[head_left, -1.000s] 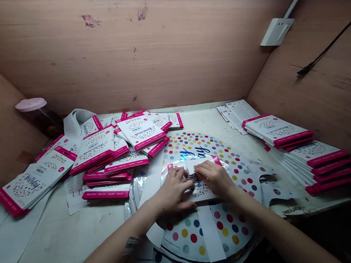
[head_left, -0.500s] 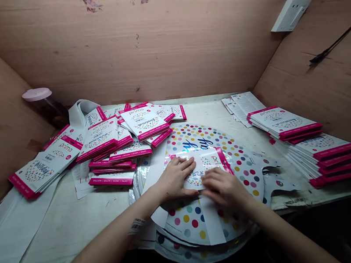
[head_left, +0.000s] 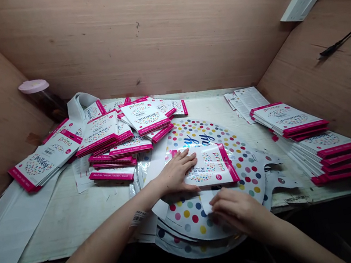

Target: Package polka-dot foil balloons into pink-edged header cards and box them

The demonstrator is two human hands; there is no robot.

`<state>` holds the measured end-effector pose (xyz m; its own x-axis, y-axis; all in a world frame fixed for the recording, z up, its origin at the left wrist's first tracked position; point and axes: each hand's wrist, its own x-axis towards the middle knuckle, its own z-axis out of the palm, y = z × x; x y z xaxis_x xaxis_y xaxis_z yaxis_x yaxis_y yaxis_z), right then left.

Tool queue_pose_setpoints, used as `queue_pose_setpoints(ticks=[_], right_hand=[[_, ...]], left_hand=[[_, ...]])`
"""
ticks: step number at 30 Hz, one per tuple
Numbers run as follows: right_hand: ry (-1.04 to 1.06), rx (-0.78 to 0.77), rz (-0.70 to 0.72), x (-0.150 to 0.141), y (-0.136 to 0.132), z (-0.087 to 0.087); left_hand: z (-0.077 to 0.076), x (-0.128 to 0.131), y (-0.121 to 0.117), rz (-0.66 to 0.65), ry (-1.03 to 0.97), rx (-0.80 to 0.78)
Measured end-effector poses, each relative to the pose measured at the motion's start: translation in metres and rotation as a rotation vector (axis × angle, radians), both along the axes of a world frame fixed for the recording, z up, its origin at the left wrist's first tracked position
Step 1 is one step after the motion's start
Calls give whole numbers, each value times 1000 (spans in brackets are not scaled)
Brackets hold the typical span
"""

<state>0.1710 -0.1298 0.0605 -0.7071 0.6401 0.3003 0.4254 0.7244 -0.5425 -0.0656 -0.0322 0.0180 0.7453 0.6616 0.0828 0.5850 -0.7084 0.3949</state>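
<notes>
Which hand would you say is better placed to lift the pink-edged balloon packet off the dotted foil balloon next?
The left hand, probably: its fingers lie on the packet, while the right hand sits lower, over the dotted foil balloon, clear of it.

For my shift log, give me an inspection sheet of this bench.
surface: white bench top, with sheets of white packaging lying at its left.
job's things: pink-edged Prima balloon packet lying on a dotted foil balloon.
clutter: heaped balloon packets to the left, stacked packets to the right.
hands: left hand flat against the packet; right hand on the balloon below it.
cables: black cable along the right wall.
surroundings: wood-panel walls, wall socket, pink-lidded jar.
</notes>
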Motion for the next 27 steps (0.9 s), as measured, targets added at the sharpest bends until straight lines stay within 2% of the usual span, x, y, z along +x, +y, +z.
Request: queue_pose_setpoints(ticks=[2, 4, 7, 9, 13, 18, 22, 27], right_hand=[[63, -15, -88, -5, 30, 8], [89, -20, -201, -10, 64, 6], [87, -127, -308, -16, 107, -13], [99, -179, -333, -17, 122, -27], [136, -175, -352, -15, 124, -44], [134, -158, -363, -17, 122, -48], [107, -126, -381, -22, 123, -51], [84, -82, -410, -26, 121, -56]], left_hand=[[-3, 0, 1, -13, -27, -3], [-5, 1, 2, -12, -51, 10], [-6, 0, 2, -15, -56, 20], [-5, 0, 3, -27, -49, 2], [-4, 0, 4, -42, -76, -37], [-7, 2, 4, 41, -169, -69], [-6, 3, 4, 54, -201, -82], [-2, 10, 10, 191, -251, -153]])
